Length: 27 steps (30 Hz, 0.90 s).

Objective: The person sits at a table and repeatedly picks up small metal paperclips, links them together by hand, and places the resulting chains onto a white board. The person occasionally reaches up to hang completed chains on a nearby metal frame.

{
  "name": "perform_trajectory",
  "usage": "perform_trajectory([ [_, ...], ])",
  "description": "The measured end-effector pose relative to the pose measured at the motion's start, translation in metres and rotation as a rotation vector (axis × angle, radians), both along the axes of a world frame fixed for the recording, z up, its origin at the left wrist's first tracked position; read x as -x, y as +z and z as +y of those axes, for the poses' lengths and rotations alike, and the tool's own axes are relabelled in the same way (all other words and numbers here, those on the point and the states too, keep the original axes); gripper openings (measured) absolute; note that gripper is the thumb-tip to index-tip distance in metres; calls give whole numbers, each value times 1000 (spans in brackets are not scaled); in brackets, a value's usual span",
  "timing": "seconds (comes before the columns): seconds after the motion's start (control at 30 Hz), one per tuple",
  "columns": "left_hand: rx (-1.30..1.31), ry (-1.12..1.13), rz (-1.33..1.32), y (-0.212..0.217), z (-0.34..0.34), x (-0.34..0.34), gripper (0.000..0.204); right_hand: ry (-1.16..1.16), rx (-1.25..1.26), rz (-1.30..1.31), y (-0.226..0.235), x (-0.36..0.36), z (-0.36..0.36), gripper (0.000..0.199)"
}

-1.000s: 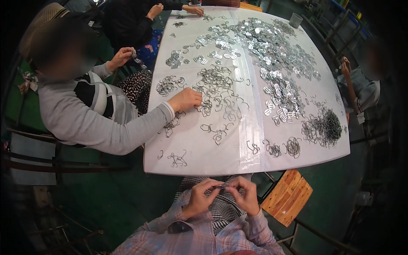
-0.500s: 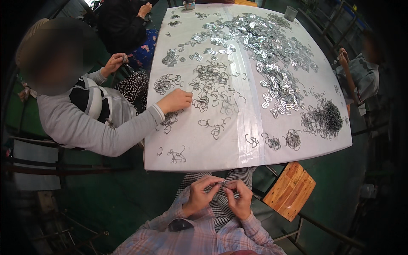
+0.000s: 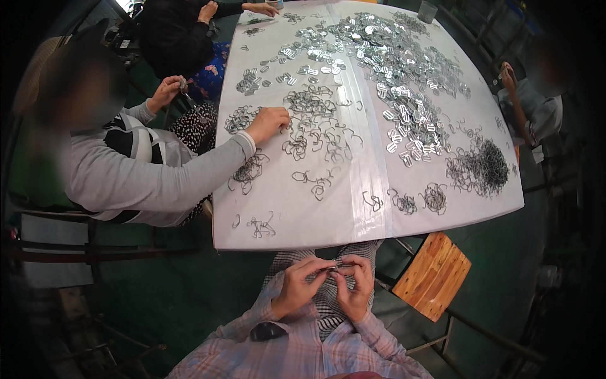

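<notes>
My left hand (image 3: 302, 285) and my right hand (image 3: 355, 292) meet over my lap, below the near edge of the white table (image 3: 353, 218). Between their fingertips they pinch one small shiny metal piece (image 3: 334, 268). The piece is mostly hidden by my fingers. Loose bent wire clips (image 3: 315, 139) lie scattered on the table's middle, and a heap of flat shiny metal plates (image 3: 404, 69) covers its far half. A dark pile of wire rings (image 3: 483, 165) sits at the right edge.
A person in a grey sleeve at the left reaches a hand (image 3: 268, 121) onto the wire clips. Another person sits at the far left (image 3: 177, 31), and one more at the right edge (image 3: 530, 101). A wooden stool (image 3: 432, 275) stands right of my knees.
My hands stay together in my lap, working the small piece. The view has shifted slightly, bringing the table nearer. The neighbour's hand remains on the clips.
</notes>
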<state>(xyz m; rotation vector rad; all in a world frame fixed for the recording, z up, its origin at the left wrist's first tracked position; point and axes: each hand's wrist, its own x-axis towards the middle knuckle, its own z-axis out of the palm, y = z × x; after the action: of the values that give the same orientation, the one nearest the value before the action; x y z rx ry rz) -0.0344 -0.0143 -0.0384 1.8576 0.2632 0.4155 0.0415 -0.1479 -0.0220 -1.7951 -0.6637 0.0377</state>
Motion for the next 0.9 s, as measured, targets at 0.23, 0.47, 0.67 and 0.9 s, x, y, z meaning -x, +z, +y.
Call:
perform_trajectory([
  [0.23,76,-103,181,6,19,-27,52,85,-178,8,-8,-10,-5,16],
  [0.47,-306,-203,-115,-19,34,-224,20,88,-146,-17,-21,-17,-21,18],
  [0.67,-604,-128,-126,-75,-15,-361,21,105,-127,-56,-20,-19,-23,15],
  [0.9,-467,-252,-6,-61,-9,-349,14,88,-121,-43,-31,-20,-21,15],
])
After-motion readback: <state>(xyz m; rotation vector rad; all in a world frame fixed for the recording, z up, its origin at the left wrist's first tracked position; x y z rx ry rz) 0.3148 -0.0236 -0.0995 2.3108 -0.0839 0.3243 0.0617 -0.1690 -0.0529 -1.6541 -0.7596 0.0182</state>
